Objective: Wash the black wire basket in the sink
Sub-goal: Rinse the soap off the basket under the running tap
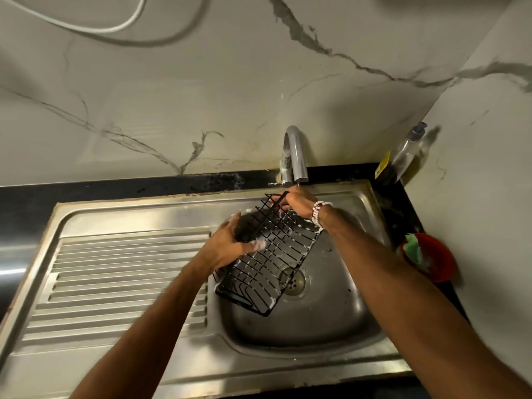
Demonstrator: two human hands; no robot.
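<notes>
A black wire basket (267, 263), streaked with white soap foam, is held tilted over the steel sink bowl (339, 321). My right hand (296, 204), with a beaded bracelet at the wrist, grips the basket's far upper end just under the tap (296, 156). My left hand (230, 243) grips the basket's left rim, its foamy thumb over the wire and a dark scrubber-like patch under the fingers. The basket's near end hangs low over the bowl beside the drain (295, 280).
A ribbed steel draining board (121, 277) lies left of the bowl. A red bowl with a green sponge (426, 254) sits on the black counter at right. A clear pump bottle (408, 148) and a yellow-labelled item (383, 165) stand in the back corner against the marble wall.
</notes>
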